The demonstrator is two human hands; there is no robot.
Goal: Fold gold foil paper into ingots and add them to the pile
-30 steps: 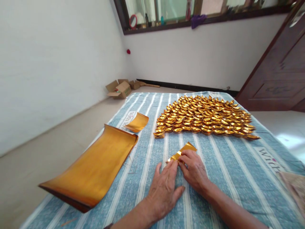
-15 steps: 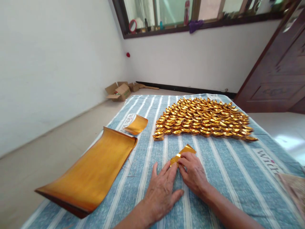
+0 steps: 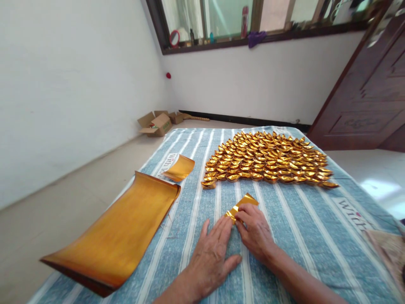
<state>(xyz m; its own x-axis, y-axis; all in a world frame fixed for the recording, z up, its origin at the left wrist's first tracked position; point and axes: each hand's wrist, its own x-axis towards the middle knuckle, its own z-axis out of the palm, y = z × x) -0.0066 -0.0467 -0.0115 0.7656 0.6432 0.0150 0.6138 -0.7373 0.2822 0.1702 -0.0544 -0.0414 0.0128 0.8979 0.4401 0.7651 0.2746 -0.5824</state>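
The left hand lies palm down on the striped cloth, fingers spread and flat, its fingertips touching the near end of a small gold foil. Its grip is open: nothing is closed inside it, it only presses down. The right hand sits just beside it, the two hands touching at the fingertips. The right grip pinches the foil between thumb and forefinger at the folded near edge, so it is closed on the foil. The foil lies on the cloth, partly folded, and its free end points away from the grip, rising slightly off the cloth.

Beyond the grip, well apart from it, a wide patch of folded gold ingots lies in close rows on the cloth. To the left of the grip a large gold sheet lies with its far edge curled up and its near corner hanging past the cloth's edge. Just past that sheet's far edge a smaller curled sheet rests on the cloth. Far off on the floor by the wall stands an open cardboard box. To the far right is a dark wooden door.
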